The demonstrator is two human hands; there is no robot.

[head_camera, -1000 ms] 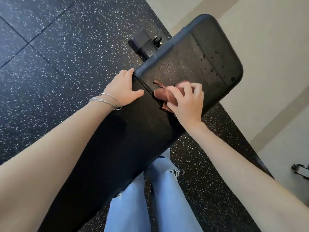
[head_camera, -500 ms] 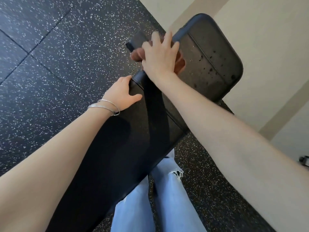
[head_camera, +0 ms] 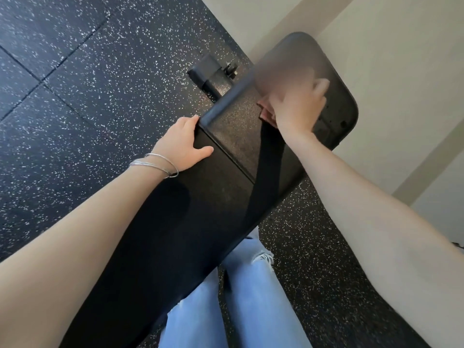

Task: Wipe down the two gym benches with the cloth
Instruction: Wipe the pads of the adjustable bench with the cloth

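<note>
From the head camera, the black padded bench (head_camera: 175,234) runs with its long axis on a diagonal, from below the left forearm up and away to a rounded end beyond the right hand, which points at the pale wall (head_camera: 389,71). The left hand (head_camera: 183,146) grips the bench's near side edge just short of the seam between the two pads, fingers bent down over the edge and thumb flat on top; thin silver bangles (head_camera: 155,163) sit at its wrist. The right hand (head_camera: 298,106) is on the far pad, ahead and to the right of the left hand, fingers bunched over a reddish cloth (head_camera: 265,109) that peeks out on its left side; hand and cloth are smeared by motion. Half a second ago this hand and the cloth were at the pad's left edge, close above the left hand; now they are across toward the pad's middle, while the left hand has kept its place. Beyond the left hand's fingertips a black frame foot (head_camera: 208,71) stands on the speckled rubber floor (head_camera: 88,96). Blue ripped jeans (head_camera: 251,297) show below, between the forearms.
</note>
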